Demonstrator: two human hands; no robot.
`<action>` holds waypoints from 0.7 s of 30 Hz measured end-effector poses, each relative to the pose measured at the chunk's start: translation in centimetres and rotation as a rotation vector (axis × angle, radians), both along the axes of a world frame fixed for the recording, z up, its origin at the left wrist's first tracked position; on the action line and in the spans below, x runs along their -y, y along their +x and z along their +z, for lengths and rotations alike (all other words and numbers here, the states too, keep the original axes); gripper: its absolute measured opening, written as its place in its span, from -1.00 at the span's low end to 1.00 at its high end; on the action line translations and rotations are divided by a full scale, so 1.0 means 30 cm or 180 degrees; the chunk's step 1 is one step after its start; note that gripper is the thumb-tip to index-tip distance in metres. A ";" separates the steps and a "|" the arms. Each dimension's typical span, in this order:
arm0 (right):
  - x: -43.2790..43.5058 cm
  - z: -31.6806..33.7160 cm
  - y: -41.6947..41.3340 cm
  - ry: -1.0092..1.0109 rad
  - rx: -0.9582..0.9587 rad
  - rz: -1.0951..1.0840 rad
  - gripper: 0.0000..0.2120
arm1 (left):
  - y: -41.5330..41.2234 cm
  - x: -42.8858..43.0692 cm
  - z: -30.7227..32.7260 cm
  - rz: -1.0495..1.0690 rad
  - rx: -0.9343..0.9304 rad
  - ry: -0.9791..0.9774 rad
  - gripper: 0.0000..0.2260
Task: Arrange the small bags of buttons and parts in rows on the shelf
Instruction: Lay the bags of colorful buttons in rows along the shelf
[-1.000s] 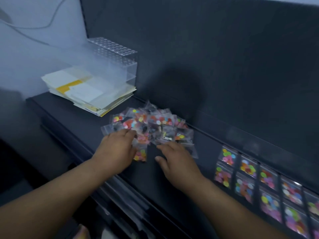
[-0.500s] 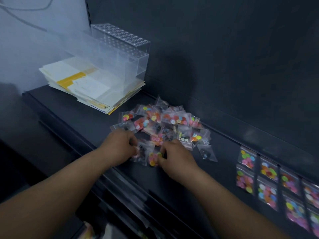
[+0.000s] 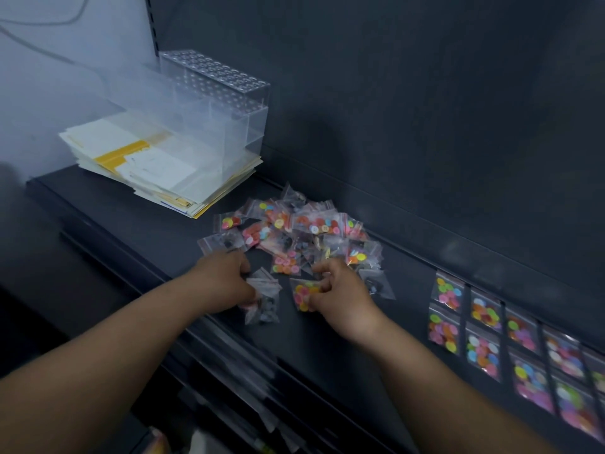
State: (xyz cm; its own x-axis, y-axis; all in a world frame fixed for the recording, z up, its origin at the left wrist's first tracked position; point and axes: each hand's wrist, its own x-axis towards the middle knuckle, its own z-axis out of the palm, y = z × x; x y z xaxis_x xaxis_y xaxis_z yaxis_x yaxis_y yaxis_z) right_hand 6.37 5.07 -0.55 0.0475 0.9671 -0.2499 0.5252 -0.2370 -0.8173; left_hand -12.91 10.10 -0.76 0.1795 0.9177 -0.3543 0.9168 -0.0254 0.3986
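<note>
My left hand [image 3: 226, 283] grips a bag of dark parts [image 3: 263, 304], and my right hand [image 3: 342, 298] pinches a bag of coloured buttons [image 3: 302, 291], both just in front of the loose pile [image 3: 294, 231] on the black shelf [image 3: 131, 221]. Neat rows of bags [image 3: 484, 332] lie to the right.

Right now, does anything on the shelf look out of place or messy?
The pile is a jumble, its pieces overlapping at all angles, unlike the neat rows to its right. Nothing looks spilled or torn.

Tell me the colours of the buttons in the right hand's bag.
Yellow, pink and orange, in the clear bag; head view shows it.
</note>
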 end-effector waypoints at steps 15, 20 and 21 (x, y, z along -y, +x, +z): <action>0.027 -0.014 -0.026 0.0085 -0.0732 -0.0195 -0.80 | 0.009 0.078 0.015 0.1128 0.1401 0.0490 -0.62; 0.048 0.020 0.000 -0.0050 -0.1173 -0.0358 -0.59 | -0.017 0.064 0.043 0.1790 0.2174 0.0646 -0.75; 0.054 0.026 0.008 -0.0021 -0.1263 -0.0381 -0.55 | -0.010 0.066 0.056 0.1797 0.2204 0.0660 -0.78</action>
